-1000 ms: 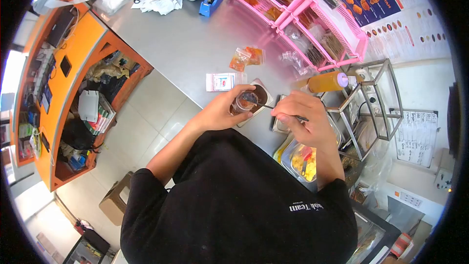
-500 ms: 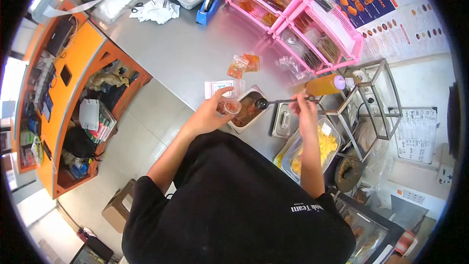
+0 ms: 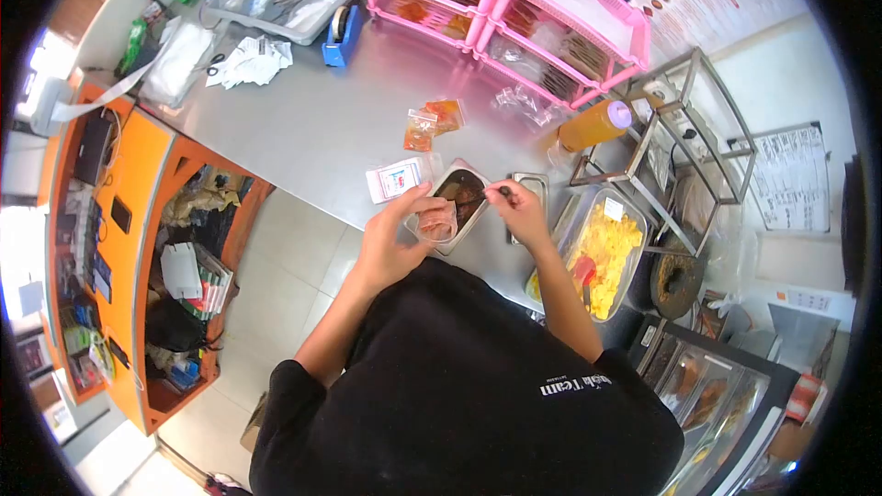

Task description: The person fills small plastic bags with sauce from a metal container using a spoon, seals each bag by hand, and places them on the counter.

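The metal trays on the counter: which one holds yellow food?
The large tray nearest the wire rack; the one under the hands holds dark sauce, the small one is covered.

The spoon [image 3: 493, 191] in the right hand [image 3: 520, 211] is too small to make out.

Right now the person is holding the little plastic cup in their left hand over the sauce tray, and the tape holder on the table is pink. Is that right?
Almost. The tape holder is blue, not pink; the pink things are the racks behind it. The head view shows this. The rest stands: the left hand holds the little plastic cup over the sauce tray.
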### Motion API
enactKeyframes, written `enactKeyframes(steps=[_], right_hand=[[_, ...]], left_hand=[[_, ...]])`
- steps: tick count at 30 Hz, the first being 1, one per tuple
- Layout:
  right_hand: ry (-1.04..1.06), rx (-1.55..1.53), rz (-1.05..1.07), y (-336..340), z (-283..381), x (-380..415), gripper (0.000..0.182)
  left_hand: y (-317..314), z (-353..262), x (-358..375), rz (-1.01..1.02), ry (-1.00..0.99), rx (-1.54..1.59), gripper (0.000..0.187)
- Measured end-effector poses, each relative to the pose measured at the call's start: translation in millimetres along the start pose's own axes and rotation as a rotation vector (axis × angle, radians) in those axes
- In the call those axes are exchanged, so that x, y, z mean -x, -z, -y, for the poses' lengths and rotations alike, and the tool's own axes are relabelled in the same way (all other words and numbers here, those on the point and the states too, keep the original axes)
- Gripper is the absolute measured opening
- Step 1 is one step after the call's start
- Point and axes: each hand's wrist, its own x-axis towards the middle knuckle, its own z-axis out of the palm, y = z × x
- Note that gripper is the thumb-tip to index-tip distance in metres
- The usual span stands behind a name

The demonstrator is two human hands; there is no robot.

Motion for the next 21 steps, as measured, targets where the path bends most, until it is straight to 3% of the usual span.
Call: enactKeyframes(steps=[5,12,17,18,21], right_hand=[[0.169,0.258,0.074,-15.6,27.9,13.4,0.021],[0.029,0.026,-0.069,-8.9,10.2,19.8,0.021],[0.150,0.191,-0.006,1.9,31.7,30.6,0.022],[0.145,0.219,0.033,3.5,33.2,31.5,0.024],[-0.065,-0.122,-0.030,-5.3,0.2,29.4,0.033]], left_hand=[[4.4,-10.0,-5.2,0.029,-0.150,-0.097,0.087],[7.2,-7.8,1.7,-0.041,-0.238,-0.074,0.091],[10.3,-19.4,-1.3,-0.111,-0.379,-0.103,0.094],[12.4,-21.8,-3.3,-0.073,-0.319,-0.153,0.095],[13.4,-22.8,-5.4,-0.010,-0.119,-0.123,0.100]])
